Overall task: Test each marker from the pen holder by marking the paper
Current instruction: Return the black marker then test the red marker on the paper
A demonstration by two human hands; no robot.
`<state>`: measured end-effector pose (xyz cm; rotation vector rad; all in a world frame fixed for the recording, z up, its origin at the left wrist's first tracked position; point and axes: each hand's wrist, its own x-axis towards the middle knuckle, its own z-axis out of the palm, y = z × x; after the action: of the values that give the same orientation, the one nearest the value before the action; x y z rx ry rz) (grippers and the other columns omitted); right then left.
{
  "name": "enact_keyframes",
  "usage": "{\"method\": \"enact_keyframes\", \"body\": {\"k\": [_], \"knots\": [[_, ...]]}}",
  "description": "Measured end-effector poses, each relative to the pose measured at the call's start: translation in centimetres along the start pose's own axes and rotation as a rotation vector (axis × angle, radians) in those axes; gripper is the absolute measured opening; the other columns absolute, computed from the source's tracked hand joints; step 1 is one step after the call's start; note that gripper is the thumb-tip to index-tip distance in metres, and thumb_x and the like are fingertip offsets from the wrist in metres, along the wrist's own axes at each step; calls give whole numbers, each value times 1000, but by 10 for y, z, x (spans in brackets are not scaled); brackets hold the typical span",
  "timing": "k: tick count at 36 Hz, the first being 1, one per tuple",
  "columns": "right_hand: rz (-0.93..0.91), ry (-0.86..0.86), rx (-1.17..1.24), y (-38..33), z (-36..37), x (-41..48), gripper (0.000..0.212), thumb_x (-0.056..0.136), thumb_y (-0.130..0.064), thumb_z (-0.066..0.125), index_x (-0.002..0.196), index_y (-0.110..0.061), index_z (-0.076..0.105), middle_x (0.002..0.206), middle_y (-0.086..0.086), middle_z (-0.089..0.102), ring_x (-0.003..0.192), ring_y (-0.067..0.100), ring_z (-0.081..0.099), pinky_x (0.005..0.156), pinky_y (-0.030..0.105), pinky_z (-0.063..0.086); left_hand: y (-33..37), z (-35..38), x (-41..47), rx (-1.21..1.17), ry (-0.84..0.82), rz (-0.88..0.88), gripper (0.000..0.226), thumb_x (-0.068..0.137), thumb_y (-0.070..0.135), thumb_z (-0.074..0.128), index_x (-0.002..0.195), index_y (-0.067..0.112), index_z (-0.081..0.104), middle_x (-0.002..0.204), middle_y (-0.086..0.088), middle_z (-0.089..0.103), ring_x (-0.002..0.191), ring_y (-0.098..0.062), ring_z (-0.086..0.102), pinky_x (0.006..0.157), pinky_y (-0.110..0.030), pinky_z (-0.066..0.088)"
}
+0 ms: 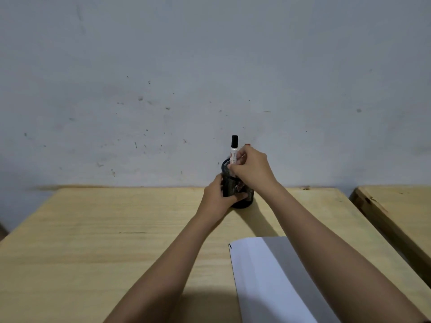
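Observation:
A black mesh pen holder [235, 190] stands near the far edge of the wooden table, by the wall. My left hand [218, 199] is wrapped around its side. My right hand [253, 169] pinches a white marker with a black cap [234, 149], held upright with its lower end inside the holder. A dark red tip of another marker [247, 145] peeks out behind my right hand. A white sheet of paper [261, 283] lies at the near right, partly under my right forearm, with a short black mark [230, 246] at its top left corner.
The light wooden table [105, 241] stretches wide to the left. A grey, speckled wall [163, 89] rises right behind the holder. A second wooden table [401, 206] stands to the right, across a narrow gap.

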<state>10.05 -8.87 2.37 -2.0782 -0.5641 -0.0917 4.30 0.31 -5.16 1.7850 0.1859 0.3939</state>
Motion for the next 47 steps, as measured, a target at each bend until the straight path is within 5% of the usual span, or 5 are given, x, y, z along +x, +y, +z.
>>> {"method": "enact_keyframes", "body": {"k": [7,16,27,37,47], "knots": [[20,9,-125,1,10,3,13,75,-6,65,88,-4,62,88,13,67,78,24,64,69,30,51,-2,1,1,0,-8,-4,59,69,25,81,120,20,52,107,8,62,104,-14,62,88,-27,51],[11,4,-100,0,8,3,12,79,-3,62,90,-5,66,91,12,69,81,19,63,59,13,44,-1,0,0,2,-23,-11,56,70,25,80,118,22,52,99,17,61,96,-3,61,75,-16,48],[-186,489,112,4,-18,-4,27,78,-9,66,103,-6,56,101,2,52,91,13,51,80,20,41,-7,2,1,-25,-2,21,52,69,20,80,114,23,55,108,6,67,102,-11,64,92,-32,52],[86,293,83,30,1,2,32,72,-16,75,96,-6,58,95,6,56,90,22,53,79,31,45,-8,1,1,-6,-21,28,52,71,25,79,116,27,53,109,8,64,104,-11,63,95,-36,52],[101,322,108,32,-3,8,20,71,-12,77,88,-7,68,84,3,60,67,8,50,53,6,37,-7,1,0,-7,-23,48,49,72,24,78,111,34,51,102,22,62,102,-5,63,94,-32,52]]}}
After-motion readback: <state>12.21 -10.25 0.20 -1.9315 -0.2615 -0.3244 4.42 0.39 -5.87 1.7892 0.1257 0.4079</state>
